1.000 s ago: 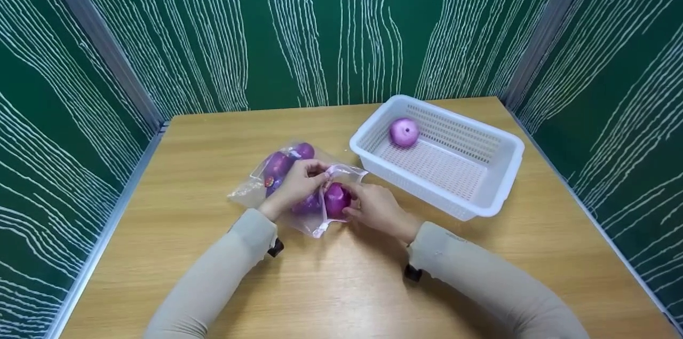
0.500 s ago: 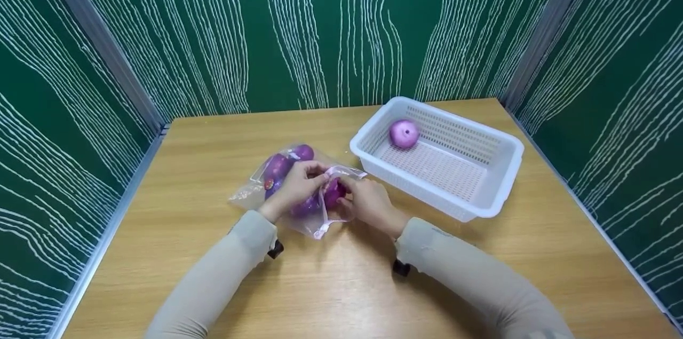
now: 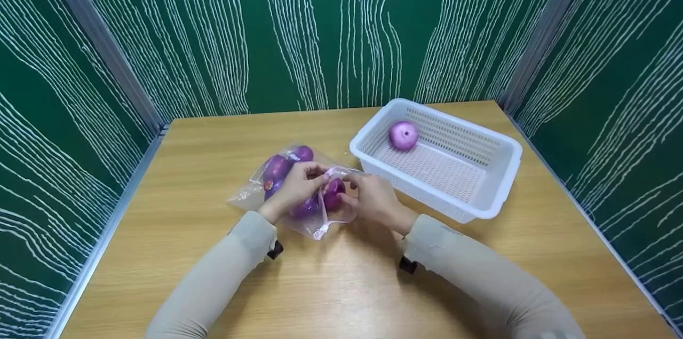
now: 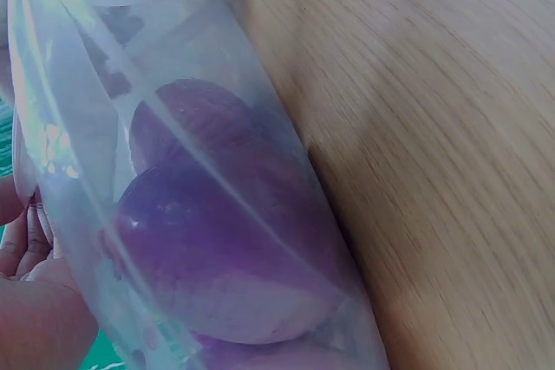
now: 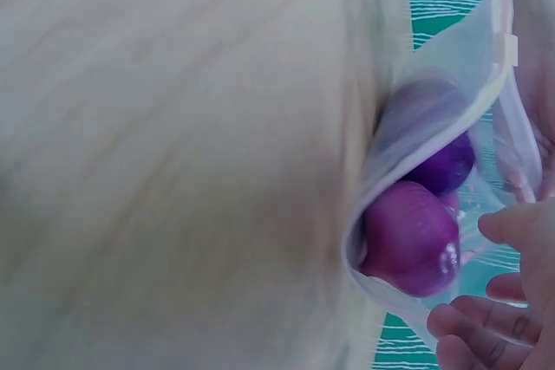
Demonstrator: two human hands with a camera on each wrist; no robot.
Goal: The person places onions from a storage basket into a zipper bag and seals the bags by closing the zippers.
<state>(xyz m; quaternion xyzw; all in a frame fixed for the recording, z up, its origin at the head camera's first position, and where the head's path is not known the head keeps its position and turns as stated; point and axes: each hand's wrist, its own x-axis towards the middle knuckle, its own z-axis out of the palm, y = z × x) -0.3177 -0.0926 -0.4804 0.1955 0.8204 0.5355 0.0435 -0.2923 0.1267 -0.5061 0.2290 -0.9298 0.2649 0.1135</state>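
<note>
A clear plastic zip bag (image 3: 246,196) lies on the table with several purple onions inside. My left hand (image 3: 299,187) pinches the bag's upper edge near its mouth. One onion (image 3: 333,195) sits just inside the open mouth, and the right wrist view shows this onion (image 5: 412,240) resting against another purple one. At the mouth is my right hand (image 3: 376,197), its thumb and fingers spread by the bag's edge, not closed on the onion. In the left wrist view, onions (image 4: 234,240) show through the plastic.
To the right of the bag stands a white perforated plastic basket (image 3: 515,168), with one purple onion (image 3: 404,136) in its far left corner. Green walls with white lines (image 3: 331,29) enclose the wooden table (image 3: 341,285) at the back and sides.
My right hand went a little left into the bag's mouth, pushing the onion deeper, then drew slightly back right with its fingers loosened. My left hand stays on the bag.
</note>
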